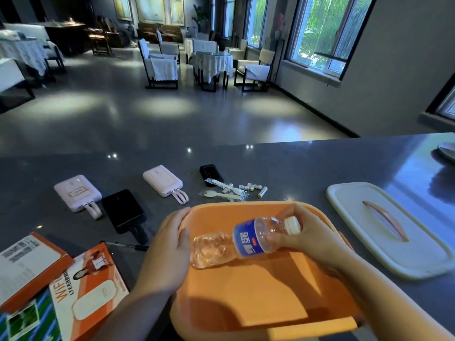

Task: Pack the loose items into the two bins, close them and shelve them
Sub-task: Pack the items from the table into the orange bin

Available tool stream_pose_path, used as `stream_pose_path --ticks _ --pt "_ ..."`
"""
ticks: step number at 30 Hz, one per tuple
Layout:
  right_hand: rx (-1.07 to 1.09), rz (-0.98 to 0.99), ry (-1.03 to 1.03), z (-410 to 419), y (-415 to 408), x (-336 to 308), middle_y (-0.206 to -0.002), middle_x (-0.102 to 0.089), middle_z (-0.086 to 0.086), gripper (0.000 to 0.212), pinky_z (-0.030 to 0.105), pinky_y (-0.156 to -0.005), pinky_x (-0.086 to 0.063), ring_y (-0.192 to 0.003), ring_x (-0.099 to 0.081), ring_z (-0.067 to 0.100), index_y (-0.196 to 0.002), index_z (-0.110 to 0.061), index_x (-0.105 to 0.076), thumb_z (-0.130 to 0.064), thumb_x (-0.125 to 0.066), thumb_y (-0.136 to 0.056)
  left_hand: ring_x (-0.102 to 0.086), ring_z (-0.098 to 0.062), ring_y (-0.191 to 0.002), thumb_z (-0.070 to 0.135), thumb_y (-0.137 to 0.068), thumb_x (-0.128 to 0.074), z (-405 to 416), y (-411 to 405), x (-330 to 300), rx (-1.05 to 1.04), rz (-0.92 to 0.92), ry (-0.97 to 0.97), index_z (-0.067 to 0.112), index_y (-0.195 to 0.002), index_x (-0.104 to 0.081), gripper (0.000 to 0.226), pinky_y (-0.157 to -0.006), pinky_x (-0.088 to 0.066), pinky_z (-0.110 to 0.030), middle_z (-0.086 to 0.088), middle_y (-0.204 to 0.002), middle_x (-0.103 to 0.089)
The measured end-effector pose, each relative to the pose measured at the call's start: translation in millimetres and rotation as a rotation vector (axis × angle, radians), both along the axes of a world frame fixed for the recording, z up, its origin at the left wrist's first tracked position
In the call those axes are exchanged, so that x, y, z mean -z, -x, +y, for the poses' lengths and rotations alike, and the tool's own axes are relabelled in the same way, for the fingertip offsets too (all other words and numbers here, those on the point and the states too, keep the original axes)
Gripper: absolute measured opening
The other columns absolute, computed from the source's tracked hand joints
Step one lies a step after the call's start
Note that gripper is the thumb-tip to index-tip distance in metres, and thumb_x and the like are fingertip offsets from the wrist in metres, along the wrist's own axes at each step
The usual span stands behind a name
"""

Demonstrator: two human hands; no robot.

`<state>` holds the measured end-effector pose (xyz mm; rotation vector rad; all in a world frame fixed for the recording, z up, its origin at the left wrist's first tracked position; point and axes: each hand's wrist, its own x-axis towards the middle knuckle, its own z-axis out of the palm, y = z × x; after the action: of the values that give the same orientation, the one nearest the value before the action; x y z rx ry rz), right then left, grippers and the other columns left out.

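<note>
An open orange bin [258,291] stands on the dark counter right in front of me. My right hand [302,232] grips a clear water bottle [236,239] with a blue label near its white cap, holding it tilted inside the bin. My left hand [170,239] holds the bin's left rim, thumb inside the wall. The bin's white lid [384,230] with a wooden handle lies flat to the right. Loose on the counter behind the bin are two white power banks [77,193] [162,180], a black power bank [123,210], wrapped plastic forks [224,193] and batteries [253,188].
Orange and white boxes [81,286] lie at the near left, with a pen [125,246] beside them. A small black device [211,174] sits behind the forks. A dish [446,150] shows at the far right edge. Beyond the counter are a polished floor, tables and chairs.
</note>
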<state>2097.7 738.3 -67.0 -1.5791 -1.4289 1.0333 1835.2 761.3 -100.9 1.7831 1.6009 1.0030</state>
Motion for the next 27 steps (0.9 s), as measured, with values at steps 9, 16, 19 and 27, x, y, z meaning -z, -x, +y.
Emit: stream_pose_path --ticks 9,16,19,27 --pt "-0.28 -0.863 -0.01 7.8 -12.3 16.7 -0.115 -0.061 -0.017 0.054 0.02 -0.083 -0.051 -0.101 -0.059 0.001 -0.122 -0.037 -0.051 -0.033 -0.078 -0.076 -0.038 -0.003 -0.126 0.019 -0.099 -0.041 0.1 -0.2 -0.8 0.001 -0.014 0.025 0.031 -0.136 -0.044 0.039 -0.1 -0.029 -0.023 0.016 -0.138 -0.044" --pt "-0.267 -1.05 -0.126 17.6 -2.1 31.3 -0.119 -0.061 -0.013 0.043 0.019 -0.076 -0.048 -0.102 -0.059 0.007 -0.124 -0.033 -0.053 -0.036 -0.07 -0.084 -0.037 0.001 -0.123 0.02 -0.098 -0.042 -0.3 1.3 -0.6 0.001 -0.033 0.019 0.032 -0.136 -0.045 0.04 -0.1 -0.028 -0.022 0.017 -0.138 -0.044" --pt "-0.248 -1.04 -0.13 15.9 -1.5 34.9 -0.121 -0.06 -0.013 0.044 0.017 -0.076 -0.047 -0.103 -0.058 0.006 -0.125 -0.033 -0.053 -0.035 -0.07 -0.085 -0.039 -0.003 -0.127 0.021 -0.098 -0.043 0.2 2.0 1.3 -0.002 -0.042 0.024 0.032 -0.136 -0.045 0.039 -0.102 -0.029 -0.024 0.015 -0.138 -0.045" --pt "-0.252 -1.027 -0.167 11.9 -0.4 31.2 -0.119 -0.059 -0.016 0.043 0.019 -0.08 -0.049 -0.105 -0.056 0.004 -0.121 -0.033 -0.054 -0.041 -0.071 -0.082 -0.038 0.0 -0.122 0.023 -0.097 -0.044 0.2 2.0 1.1 -0.004 -0.033 0.036 0.035 -0.135 -0.044 0.039 -0.096 -0.031 -0.025 0.016 -0.137 -0.045"
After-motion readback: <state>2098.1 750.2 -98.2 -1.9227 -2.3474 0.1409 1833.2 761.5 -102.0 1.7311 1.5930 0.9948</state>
